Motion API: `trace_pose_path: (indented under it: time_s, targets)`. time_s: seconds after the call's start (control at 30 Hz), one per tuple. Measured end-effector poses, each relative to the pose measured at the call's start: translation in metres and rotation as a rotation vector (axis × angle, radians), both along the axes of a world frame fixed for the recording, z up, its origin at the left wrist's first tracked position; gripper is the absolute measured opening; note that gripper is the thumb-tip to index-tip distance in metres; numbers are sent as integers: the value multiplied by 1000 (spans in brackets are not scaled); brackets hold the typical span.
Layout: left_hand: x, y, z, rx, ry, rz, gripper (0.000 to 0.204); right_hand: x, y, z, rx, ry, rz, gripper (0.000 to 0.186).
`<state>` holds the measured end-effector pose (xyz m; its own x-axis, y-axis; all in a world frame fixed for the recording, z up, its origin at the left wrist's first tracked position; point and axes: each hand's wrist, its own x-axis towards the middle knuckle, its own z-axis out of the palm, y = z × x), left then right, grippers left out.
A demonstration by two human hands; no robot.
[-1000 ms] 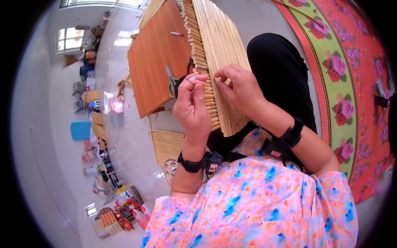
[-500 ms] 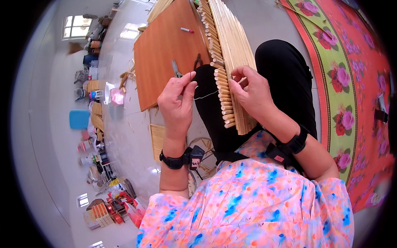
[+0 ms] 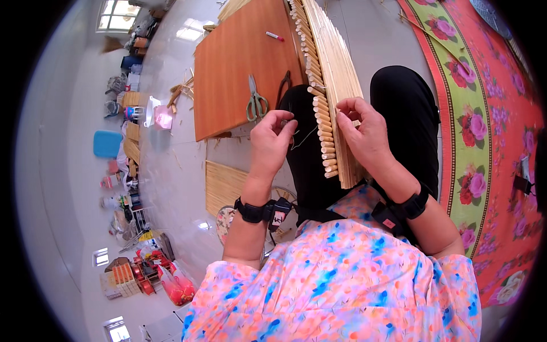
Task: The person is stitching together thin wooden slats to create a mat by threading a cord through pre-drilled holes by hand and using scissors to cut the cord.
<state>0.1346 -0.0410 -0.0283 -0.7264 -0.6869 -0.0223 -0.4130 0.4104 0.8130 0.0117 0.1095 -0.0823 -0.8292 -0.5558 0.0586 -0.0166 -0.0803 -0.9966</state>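
Across my lap lies a long panel of pale, straw-coloured thin sticks. Along its left edge runs a row of cut round stick ends. My left hand is left of that row, thumb and forefinger pinched on a white thread, which hangs in a slack curve toward the sticks. A thin dark line, perhaps a needle, shows at those fingertips. My right hand rests over the panel, its thumb and forefinger curled together near the stick ends. What they pinch is too small to make out.
A brown wooden board at the left bears green-handled scissors, dark pliers and a red-and-white marker. A flat woven panel is on the floor. A red floral cloth spreads at the right.
My left hand has come closer to the stick ends, and the thread has gone slacker. The view has shifted, showing the scissors fully. My right hand stays over the panel.
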Motion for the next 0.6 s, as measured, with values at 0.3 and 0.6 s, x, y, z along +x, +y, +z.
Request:
trace_pose_path:
  time_s: [0.3,0.6]
  targets:
    - [4,20,36,568,556,-129,16,-7,17,45,-204,361,104,17]
    - [-2,31,41,513,617,-277,8,7,11,64,-123,599,153,22]
